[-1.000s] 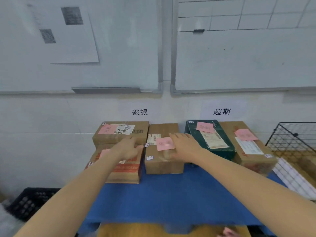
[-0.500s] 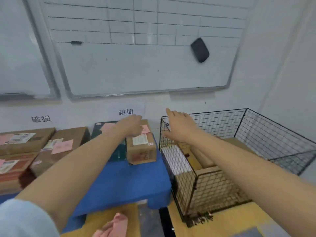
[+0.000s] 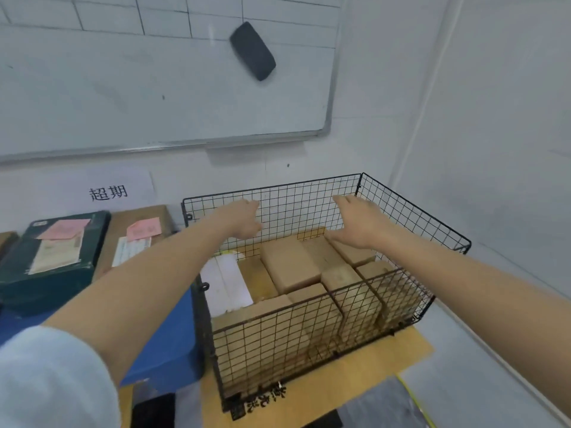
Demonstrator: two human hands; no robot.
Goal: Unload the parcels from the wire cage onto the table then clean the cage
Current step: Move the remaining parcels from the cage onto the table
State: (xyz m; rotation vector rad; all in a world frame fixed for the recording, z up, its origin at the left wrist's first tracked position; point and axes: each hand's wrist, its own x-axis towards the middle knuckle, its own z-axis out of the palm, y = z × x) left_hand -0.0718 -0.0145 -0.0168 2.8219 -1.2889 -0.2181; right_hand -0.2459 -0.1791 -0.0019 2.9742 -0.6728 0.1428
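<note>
Both hands reach out over the wire cage (image 3: 414, 220). The left hand (image 3: 244, 220), fingers loosely curled and holding nothing, hangs above the cage's back left part. The right hand (image 3: 358, 223), fingers spread and thumb out, equally empty, hangs above its back right part. Neither hand touches a parcel; whether either brushes the mesh of the back wall cannot be told.

Below and between them, inside the cage, lie several brown cardboard parcels (image 3: 289, 267) packed close together, with a white parcel (image 3: 227, 282) lying along the left wall. The cage stands on a wooden tabletop (image 3: 355, 381) in the corner of the room, its left wall just beside the blue-covered table (image 3: 167, 341).

On that table, left of the cage, sit a dark green box (image 3: 46, 282) and a brown box (image 3: 139, 213), side by side, each topped with a pink note (image 3: 143, 229) and a printed label (image 3: 131, 253). A paper sign (image 3: 117, 189) with two printed characters is fixed to the wall above them. Higher up hangs a whiteboard (image 3: 154, 97) with a black eraser (image 3: 252, 50) stuck to it. A pale sleeve (image 3: 52, 381) covers the left upper arm at the lower left edge.
</note>
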